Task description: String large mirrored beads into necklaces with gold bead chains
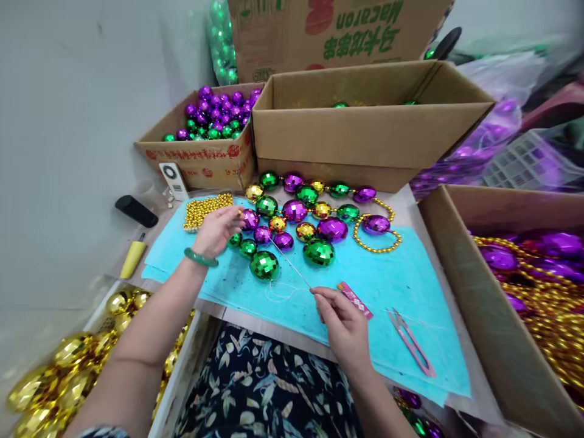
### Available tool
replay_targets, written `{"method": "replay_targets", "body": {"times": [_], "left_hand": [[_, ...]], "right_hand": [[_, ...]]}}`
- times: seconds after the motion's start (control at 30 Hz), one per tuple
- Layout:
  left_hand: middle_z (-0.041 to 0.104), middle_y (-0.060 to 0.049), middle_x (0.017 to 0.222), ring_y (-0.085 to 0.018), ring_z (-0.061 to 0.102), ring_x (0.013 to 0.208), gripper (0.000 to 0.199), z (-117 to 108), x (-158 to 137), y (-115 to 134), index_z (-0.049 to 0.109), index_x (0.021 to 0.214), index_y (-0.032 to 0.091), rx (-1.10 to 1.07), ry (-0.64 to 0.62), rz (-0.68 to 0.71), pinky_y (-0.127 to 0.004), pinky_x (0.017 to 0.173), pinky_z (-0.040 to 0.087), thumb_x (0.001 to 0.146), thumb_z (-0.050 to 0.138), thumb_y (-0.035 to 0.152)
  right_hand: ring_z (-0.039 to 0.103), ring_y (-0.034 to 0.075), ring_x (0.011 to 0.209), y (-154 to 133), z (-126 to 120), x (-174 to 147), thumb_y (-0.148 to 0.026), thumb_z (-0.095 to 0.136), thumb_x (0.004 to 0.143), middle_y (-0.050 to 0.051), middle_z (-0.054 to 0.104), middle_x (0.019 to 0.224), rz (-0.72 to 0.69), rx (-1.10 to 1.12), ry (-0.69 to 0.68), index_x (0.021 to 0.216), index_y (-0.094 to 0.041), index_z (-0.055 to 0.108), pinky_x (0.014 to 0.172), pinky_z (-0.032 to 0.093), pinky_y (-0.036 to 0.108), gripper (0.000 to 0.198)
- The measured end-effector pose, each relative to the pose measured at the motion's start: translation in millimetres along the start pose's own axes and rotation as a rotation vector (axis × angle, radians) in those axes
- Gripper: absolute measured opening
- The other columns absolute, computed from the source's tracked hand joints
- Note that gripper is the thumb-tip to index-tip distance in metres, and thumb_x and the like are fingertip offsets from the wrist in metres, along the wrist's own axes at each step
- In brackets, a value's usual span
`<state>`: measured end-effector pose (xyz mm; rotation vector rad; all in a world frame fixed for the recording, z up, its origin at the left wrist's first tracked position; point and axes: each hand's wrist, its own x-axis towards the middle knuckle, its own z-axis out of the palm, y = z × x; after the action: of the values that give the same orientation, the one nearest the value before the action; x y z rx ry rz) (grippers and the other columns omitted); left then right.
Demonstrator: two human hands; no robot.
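Note:
My right hand (342, 322) pinches a long thin needle (292, 264) that slants up and left over the blue cloth. A fine white thread (280, 296) loops below it, near a large green faceted ball (264, 266). My left hand (219, 231), with a green bangle on its wrist, has its fingertips closed on what looks like a small gold bead (240, 213). It hovers between a patch of small gold beads (207, 210) and a purple faceted ball (249, 219). Strung purple, green and gold balls lie ahead, joined to a gold bead chain (378, 250).
Pink thread snips (413, 347) and a pink card (354, 300) lie on the blue cloth (219, 286). Cardboard boxes (365, 137) stand behind; another box (497, 340) flanks the right. A yellow-handled tool (133, 258) and a bin of gold balls (75, 350) are left.

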<state>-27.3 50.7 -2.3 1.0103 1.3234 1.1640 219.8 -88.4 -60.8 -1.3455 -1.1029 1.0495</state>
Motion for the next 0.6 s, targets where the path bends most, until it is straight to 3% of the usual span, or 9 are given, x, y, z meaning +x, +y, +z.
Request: {"method": "replay_targets", "body": {"times": [0.07,0.17,0.43,0.6], "left_hand": [[0.065,-0.005,0.078,-0.009,0.060,0.066,0.023,17,-30,-1,0.066,0.096,0.013,-0.309,-0.137,-0.104,-0.018,0.057,0.047,0.080,0.062,0.029],[0.065,-0.004,0.077,-0.008,0.062,0.067,0.017,29,-57,-7,0.066,0.094,0.013,-0.503,-0.168,-0.191,-0.016,0.057,0.049,0.081,0.063,0.023],[0.065,-0.003,0.076,-0.007,0.061,0.064,0.013,29,-67,-16,0.066,0.091,0.013,-0.658,-0.088,-0.226,-0.015,0.054,0.049,0.086,0.055,0.018],[0.065,-0.003,0.077,-0.006,0.061,0.064,0.011,29,-68,-15,0.065,0.090,0.014,-0.642,-0.069,-0.217,-0.014,0.054,0.048,0.085,0.058,0.020]], "right_hand": [[0.048,0.013,0.051,-2,2,-4,-0.037,0.061,0.078,0.001,0.056,0.058,-0.048,-0.019,-0.003,0.081,-0.020,0.070,0.044,0.036,0.025,0.020],[0.053,0.015,0.055,-3,5,-10,-0.036,0.060,0.080,0.002,0.060,0.061,-0.077,-0.041,-0.023,0.081,-0.020,0.070,0.046,0.038,0.026,0.019],[0.056,0.015,0.055,-1,5,-15,-0.032,0.061,0.079,0.003,0.066,0.067,-0.121,-0.091,-0.047,0.079,-0.020,0.070,0.051,0.045,0.027,0.015],[0.057,0.016,0.056,-1,4,-16,-0.032,0.061,0.079,0.004,0.067,0.068,-0.127,-0.105,-0.039,0.078,-0.019,0.069,0.052,0.046,0.027,0.016]]}}
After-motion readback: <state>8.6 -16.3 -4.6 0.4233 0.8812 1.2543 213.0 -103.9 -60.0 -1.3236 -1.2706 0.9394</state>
